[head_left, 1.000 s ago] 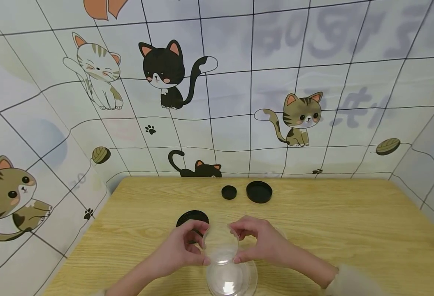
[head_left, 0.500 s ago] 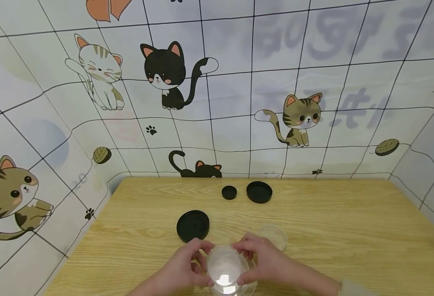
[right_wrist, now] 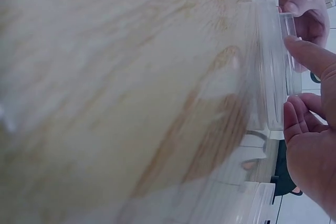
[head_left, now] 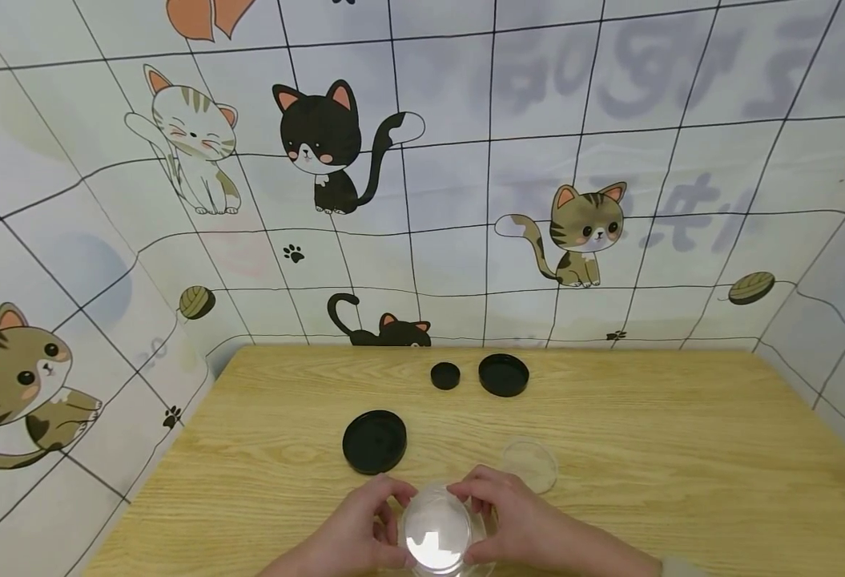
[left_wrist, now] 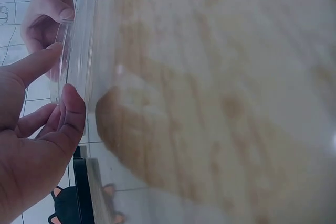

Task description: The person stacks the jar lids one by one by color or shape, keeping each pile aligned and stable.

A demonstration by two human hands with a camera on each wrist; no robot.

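A small clear round plastic dish is held by its rim between both hands, low at the front of the table. My left hand grips its left side with thumb and curled fingers. From the opposite side my right hand pinches the rim. Right beneath it sits a wider clear round dish, with the small one on or close over it. Both wrist views show the fingertips at the upper dish's edge, side-on. A flat clear disc lies just beyond the right hand.
A large black round lid lies ahead of the left hand. Farther back are a small black lid and a medium black one. The wooden table ends at a cat-patterned cloth wall.
Both hands have come down and toward the body with the small clear dish, lowering it over the wider one. The black lid and clear disc are now uncovered by the hands.
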